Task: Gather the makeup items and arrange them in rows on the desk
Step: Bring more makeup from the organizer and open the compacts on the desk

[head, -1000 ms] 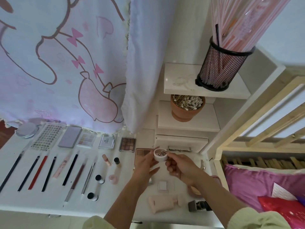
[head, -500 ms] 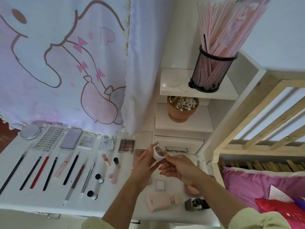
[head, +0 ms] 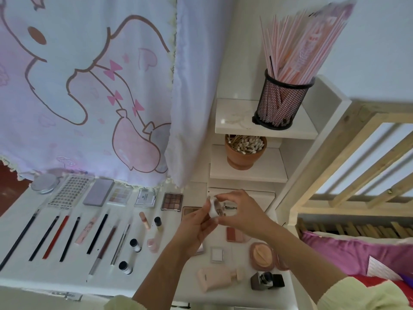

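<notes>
Above the white desk (head: 26, 276), my left hand (head: 196, 227) and my right hand (head: 243, 213) both pinch a small white round jar (head: 213, 209), tipped on its side. Palettes line the desk's back: a nail sheet (head: 70, 191), a lilac case (head: 98, 191), a pale palette (head: 120, 194), a white compact (head: 145, 198) and a brown eyeshadow palette (head: 172, 201). Several pencils and brushes (head: 67, 238) lie in a row in front of them, with small bottles (head: 135, 245). A blush pan (head: 234, 234), a white square compact (head: 216, 253), a pink cushion compact (head: 262, 255), a pink bottle (head: 216, 279) and a dark bottle (head: 267, 280) lie under my arms.
A cartoon curtain (head: 89, 86) hangs over the desk's back. White shelves (head: 234, 121) at the right carry a black mesh cup of pink straws (head: 281, 101) and a terracotta pot of cotton swabs (head: 244, 151). A wooden bed frame (head: 357, 166) with pink bedding (head: 357, 251) stands at the right.
The jar has been tipped from lid-up onto its side between my hands. My right hand has moved over its top. The view has shifted, showing more of the desk's right part.
</notes>
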